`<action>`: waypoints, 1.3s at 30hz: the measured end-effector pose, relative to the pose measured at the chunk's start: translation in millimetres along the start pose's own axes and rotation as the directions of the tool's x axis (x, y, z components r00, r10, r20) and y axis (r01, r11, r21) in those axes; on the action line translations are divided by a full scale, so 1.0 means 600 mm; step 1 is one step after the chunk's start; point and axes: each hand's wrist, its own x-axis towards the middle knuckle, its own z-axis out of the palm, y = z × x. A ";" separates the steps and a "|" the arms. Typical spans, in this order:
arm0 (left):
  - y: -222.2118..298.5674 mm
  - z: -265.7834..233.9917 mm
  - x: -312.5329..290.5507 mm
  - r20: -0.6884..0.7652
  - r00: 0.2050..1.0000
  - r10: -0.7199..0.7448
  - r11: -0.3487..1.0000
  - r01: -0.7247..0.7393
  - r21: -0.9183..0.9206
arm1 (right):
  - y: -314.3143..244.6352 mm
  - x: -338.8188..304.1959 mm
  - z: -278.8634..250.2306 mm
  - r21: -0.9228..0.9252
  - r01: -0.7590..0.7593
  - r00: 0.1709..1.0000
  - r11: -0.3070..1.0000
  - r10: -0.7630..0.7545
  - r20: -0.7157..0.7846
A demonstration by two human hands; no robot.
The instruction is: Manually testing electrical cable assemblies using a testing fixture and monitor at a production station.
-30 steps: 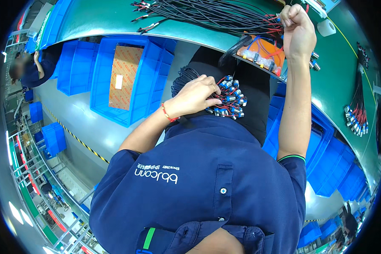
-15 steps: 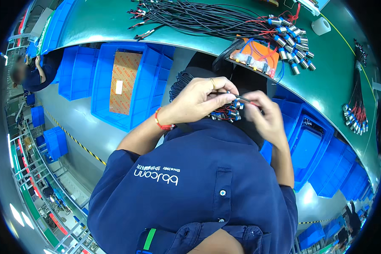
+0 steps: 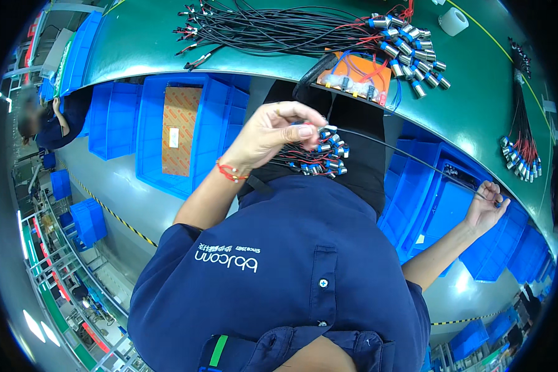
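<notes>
Above the lap [image 3: 364, 177], over clustered connectors [image 3: 333, 150], a black cable [image 3: 409, 159] is pinched near one end by the left hand [image 3: 273, 133]; its other end is gripped by the right hand [image 3: 485, 214], farther out. Connectors could be snagged if the cable were dragged low.

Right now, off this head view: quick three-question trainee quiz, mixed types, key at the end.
1. Multiple choice: what runs between the bare left hand and the bare right hand?
A) a thick white rope
B) a thin black cable
C) a flat orange strap

2. True or false: the white cylindrical roll is on the glossy green bench top.

3. Short answer: which of the two hands is nearer the orange rectangular board?

Key: 1. B. 2. True. 3. The left.
</notes>
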 end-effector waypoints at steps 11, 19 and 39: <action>-0.061 0.076 0.074 -0.021 1.000 -0.019 0.987 0.015 -0.160 | 0.000 -0.012 -0.036 -0.010 -0.331 0.792 0.944 0.283 0.541; -0.109 0.100 0.129 -0.166 0.982 -0.095 0.995 0.092 -0.024 | 0.069 -0.050 0.017 -0.118 -0.214 0.824 0.970 0.244 0.511; -0.110 0.104 0.153 -0.182 0.980 -0.083 0.996 0.087 0.015 | 0.145 -0.086 0.072 -0.200 -0.130 0.880 0.971 0.206 0.427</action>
